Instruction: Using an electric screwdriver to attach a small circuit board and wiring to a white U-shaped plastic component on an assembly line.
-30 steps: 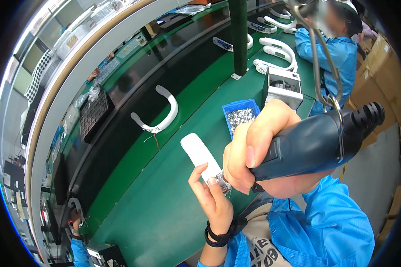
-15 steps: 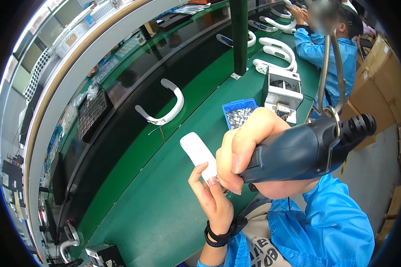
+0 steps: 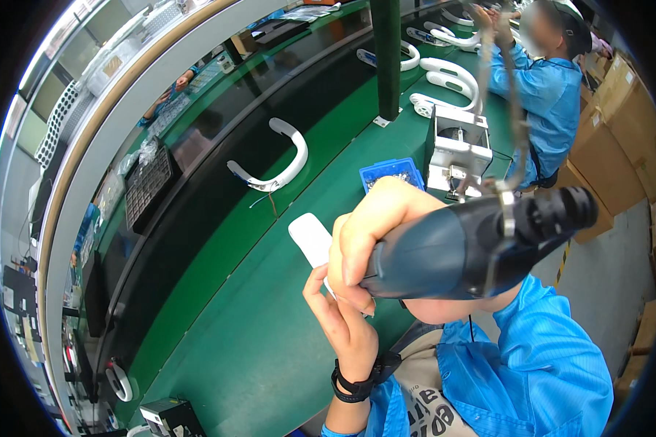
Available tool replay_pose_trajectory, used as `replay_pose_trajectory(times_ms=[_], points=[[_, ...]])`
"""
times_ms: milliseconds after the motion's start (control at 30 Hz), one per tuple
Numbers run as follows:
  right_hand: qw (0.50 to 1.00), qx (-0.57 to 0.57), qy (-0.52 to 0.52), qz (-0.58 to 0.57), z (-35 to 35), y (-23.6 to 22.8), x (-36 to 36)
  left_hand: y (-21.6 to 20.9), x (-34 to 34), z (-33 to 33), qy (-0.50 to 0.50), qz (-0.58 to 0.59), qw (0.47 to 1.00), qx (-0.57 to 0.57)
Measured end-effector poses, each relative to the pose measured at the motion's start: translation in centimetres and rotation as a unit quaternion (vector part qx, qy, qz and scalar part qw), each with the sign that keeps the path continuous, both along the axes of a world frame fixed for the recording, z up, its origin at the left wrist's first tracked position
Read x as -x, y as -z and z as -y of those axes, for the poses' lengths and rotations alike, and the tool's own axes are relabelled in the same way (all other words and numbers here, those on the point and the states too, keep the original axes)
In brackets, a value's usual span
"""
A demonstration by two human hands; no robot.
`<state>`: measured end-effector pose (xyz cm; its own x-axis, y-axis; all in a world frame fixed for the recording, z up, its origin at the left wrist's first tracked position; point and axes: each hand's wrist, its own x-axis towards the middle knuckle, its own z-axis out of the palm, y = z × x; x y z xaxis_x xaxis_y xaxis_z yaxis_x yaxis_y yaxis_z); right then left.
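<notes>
My left hand [image 3: 345,325], with a dark band at its wrist, pinches a smooth white plastic casing [image 3: 310,237] above the bench. Its far end tilts up and to the left; its near end is hidden behind my fingers. A dark corded electric screwdriver [image 3: 444,251] lies in the grip of my right hand [image 3: 364,233], which is wrapped round the tool's front. That hand is right against the casing, and the tool's tip cannot be seen. A metal hanger [image 3: 514,124] runs up from the screwdriver's back end.
Beyond my hands stand a blue bin [image 3: 390,171] of small metal parts and a white boxy machine [image 3: 455,149]. A white U-shaped device [image 3: 291,171] with loose wires rests on the dark belt [image 3: 204,182]. A green post [image 3: 386,65] rises behind. A co-worker [image 3: 543,95] sits far right.
My right hand and the screwdriver have shifted left and now cover more of the casing. On the belt, the U-shaped device has moved slightly right and away. The metal hanger has swung left.
</notes>
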<state>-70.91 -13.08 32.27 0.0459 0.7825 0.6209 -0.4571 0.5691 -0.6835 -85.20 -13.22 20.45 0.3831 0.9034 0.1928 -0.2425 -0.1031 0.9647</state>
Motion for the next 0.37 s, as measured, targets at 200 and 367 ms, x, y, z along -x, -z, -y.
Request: replay_pose_trajectory(times_ms=[200, 367], points=[[0.998, 0.069, 0.002, -0.002, 0.1, 2.2, 0.4, -0.6, -0.7, 0.2, 0.000, 0.000, 1.000, -0.013], [0.992, 0.122, 0.012, 0.014, 0.3, 2.5, 0.4, -0.8, -1.1, 0.1, -0.035, -0.020, 0.998, -0.055]])
